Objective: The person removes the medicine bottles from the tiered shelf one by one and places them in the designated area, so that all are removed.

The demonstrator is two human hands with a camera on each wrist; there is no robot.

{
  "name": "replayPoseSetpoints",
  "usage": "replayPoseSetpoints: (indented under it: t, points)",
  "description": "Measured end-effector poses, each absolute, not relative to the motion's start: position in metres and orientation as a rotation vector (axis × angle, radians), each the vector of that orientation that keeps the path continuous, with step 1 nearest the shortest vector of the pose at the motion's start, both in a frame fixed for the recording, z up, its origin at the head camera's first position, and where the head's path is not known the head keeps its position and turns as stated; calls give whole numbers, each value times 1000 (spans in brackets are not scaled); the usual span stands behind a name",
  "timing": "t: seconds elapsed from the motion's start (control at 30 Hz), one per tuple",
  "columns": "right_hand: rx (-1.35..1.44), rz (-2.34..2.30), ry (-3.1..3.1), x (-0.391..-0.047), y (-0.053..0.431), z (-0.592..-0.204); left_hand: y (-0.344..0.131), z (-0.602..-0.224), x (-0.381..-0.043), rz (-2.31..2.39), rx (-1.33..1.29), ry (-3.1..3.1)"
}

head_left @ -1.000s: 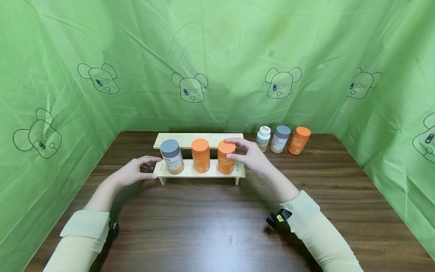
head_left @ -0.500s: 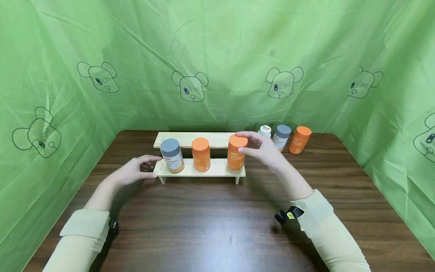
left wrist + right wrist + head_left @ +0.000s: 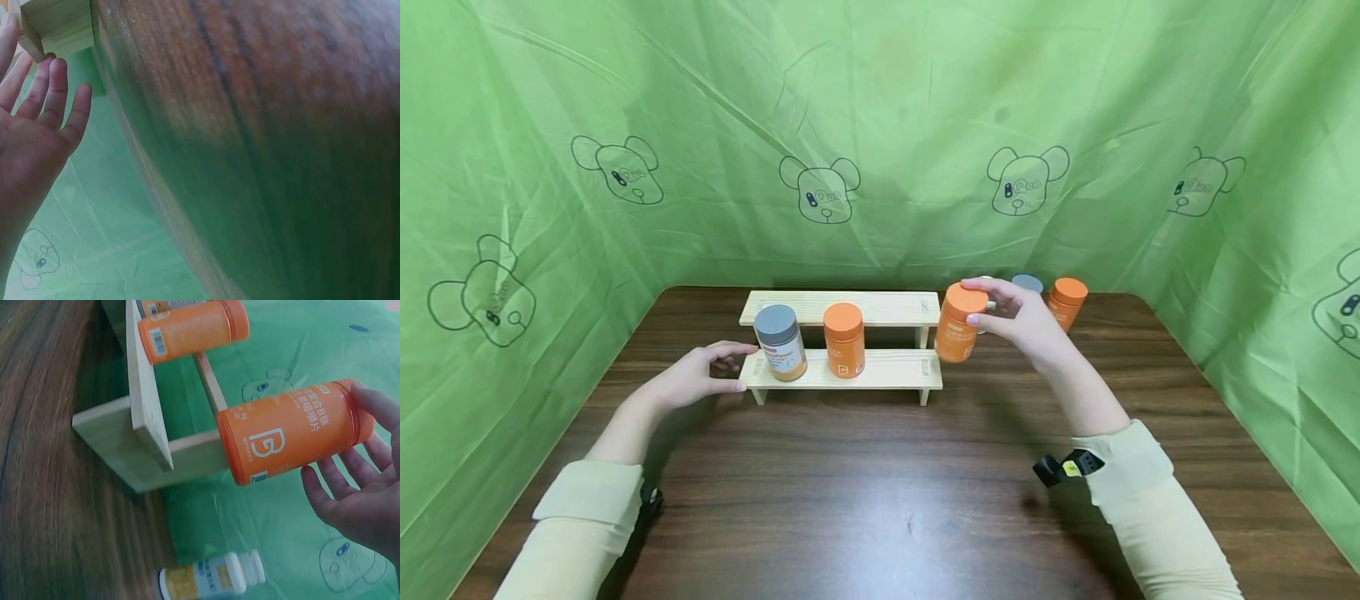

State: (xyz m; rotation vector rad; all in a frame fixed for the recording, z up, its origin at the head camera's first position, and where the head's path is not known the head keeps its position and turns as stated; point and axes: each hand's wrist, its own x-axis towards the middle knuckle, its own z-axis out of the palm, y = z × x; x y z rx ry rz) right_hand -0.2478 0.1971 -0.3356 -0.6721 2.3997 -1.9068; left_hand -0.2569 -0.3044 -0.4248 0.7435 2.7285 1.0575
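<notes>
My right hand (image 3: 1018, 321) holds an orange supplement bottle (image 3: 958, 329) by its lid, thumb in front and fingers behind. The bottle tilts slightly, raised beside the right end of the two-step wooden rack (image 3: 887, 371). In the right wrist view the held bottle (image 3: 287, 431) shows a white "B" logo. My left hand (image 3: 696, 377) grips the left end of the lower step between thumb and index finger. Its other fingers (image 3: 56, 94) reach near the board's end in the left wrist view. On that step stand a grey-lidded bottle (image 3: 782, 346) and another orange bottle (image 3: 845, 346).
Behind my right hand, at the table's back right, are a partly hidden grey-lidded bottle (image 3: 1027, 283) and an orange bottle (image 3: 1067, 300). A small white bottle (image 3: 206, 578) shows in the right wrist view. Green cloth (image 3: 910, 92) surrounds the dark wooden table (image 3: 820, 483).
My right hand has lifted the orange bottle off the right side of the lower step and carried it rightward past the rack's end. My left hand has stayed on the rack.
</notes>
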Motion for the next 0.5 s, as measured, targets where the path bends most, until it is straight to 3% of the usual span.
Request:
replayPoseSetpoints:
  t: [0.5]
  points:
    - [-496,-1823,2497,-259,232,-368,-305,-426,-257,1065,774,2735]
